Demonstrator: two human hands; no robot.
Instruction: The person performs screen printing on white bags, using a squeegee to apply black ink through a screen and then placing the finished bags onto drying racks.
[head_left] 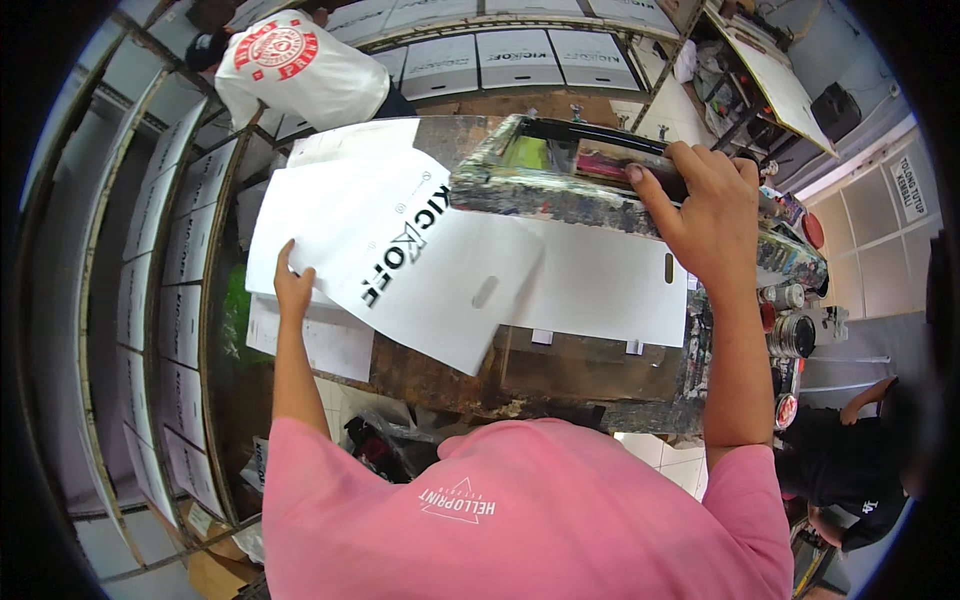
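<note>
My left hand grips the lower-left edge of a flat white bag with black lettering and an oval handle slot. This bag is raised and curved above the table, overlapping a second white bag that lies flat under the near side of a screen-printing frame. The frame is tilted, its near side above the bag and smeared with dried ink. My right hand is closed around the right end of a squeegee inside the frame, thumb on the near side. Its fingertips are hidden.
More white sheets lie on the left of the dark worktable. Racks of printed bags stand left and behind. Ink tins sit at the right. One person works at far left, another at lower right.
</note>
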